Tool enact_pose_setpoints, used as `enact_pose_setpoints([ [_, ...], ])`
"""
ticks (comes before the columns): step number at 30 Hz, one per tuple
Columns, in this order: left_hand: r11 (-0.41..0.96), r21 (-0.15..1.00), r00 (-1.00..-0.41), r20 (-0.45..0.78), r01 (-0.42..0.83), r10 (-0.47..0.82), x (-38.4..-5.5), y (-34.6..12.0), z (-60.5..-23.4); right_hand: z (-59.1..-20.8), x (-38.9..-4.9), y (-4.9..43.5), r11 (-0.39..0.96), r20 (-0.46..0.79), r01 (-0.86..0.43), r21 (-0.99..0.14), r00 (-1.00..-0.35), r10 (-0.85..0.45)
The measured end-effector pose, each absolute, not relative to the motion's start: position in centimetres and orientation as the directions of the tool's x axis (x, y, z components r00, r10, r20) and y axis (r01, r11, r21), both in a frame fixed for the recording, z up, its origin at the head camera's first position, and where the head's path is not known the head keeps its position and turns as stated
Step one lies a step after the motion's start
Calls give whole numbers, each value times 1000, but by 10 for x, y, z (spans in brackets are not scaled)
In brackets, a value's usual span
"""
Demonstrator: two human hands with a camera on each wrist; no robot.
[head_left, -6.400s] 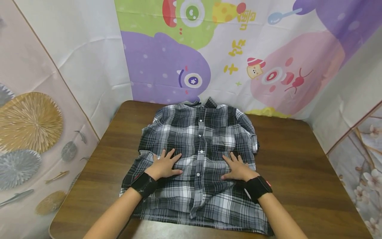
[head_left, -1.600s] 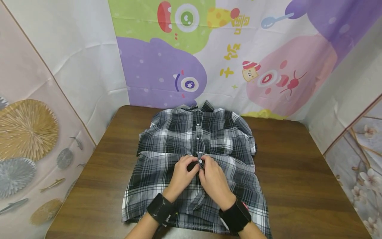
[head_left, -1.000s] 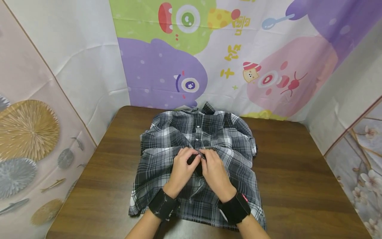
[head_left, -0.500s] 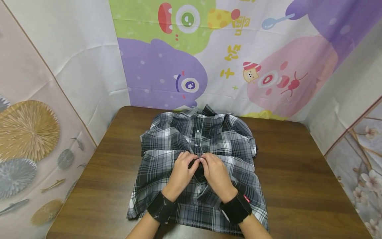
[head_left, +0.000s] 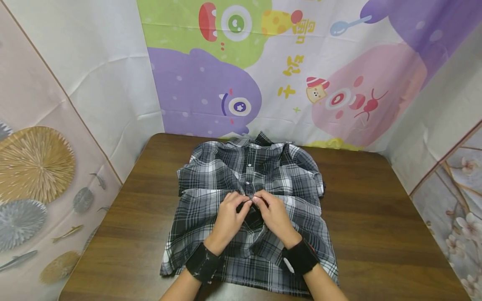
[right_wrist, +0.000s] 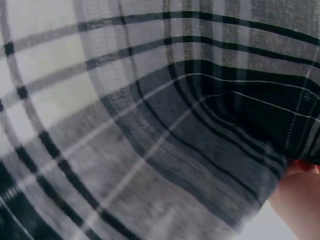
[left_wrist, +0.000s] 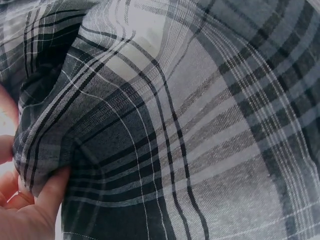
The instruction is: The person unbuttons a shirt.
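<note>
A black, grey and white plaid shirt (head_left: 203,209) lies front up, its collar (head_left: 263,139) toward the back wall. Both hands meet at the button placket, about mid-length of the shirt. My left hand (head_left: 230,215) pinches the cloth there between thumb and fingers; the left wrist view shows its thumb (left_wrist: 54,187) pressed against a fold. From the other side my right hand (head_left: 276,215) pinches the placket's edge, fingertips nearly touching those of the left. White buttons (head_left: 249,165) show above the hands. The button between the fingertips is hidden.
A brown wooden table (head_left: 361,217) carries the shirt. Behind it hangs a cartoon-printed cloth (head_left: 211,88). Patterned panels (head_left: 30,92) stand at left and right. A black band (head_left: 203,262) wraps each wrist.
Earlier both hands lay spread flat on the shirt; since then they have come together at the placket and gathered the cloth. In the last half second the right fingers have shifted slightly.
</note>
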State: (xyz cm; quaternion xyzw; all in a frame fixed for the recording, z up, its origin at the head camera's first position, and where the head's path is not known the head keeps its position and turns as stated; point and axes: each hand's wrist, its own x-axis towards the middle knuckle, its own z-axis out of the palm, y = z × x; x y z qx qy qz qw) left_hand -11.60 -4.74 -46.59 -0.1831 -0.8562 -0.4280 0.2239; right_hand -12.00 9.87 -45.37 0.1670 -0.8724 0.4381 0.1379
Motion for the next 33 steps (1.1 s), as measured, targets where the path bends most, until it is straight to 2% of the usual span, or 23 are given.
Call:
enact_pose_setpoints([
  [6,535,680,-835,543,502,93,-115,-47,-468,-456,-125,102,464,331,-372,-804,-928,-170],
  [12,522,687,-831,551,505,79,-114,-45,-470,-453,-130,106,401,191,-246,-882,-966,-173],
  [20,518,683,-818,573,515,57,-113,-43,-474,-422,-120,101,304,55,-109,-947,-982,-181],
  [24,519,686,-819,572,510,48,-113,-43,-475,-418,-119,98,254,-19,-21,-967,-988,-156],
  [33,514,678,-806,590,526,47,-112,-42,-478,-448,-135,100,316,-98,46,-948,-984,-149],
])
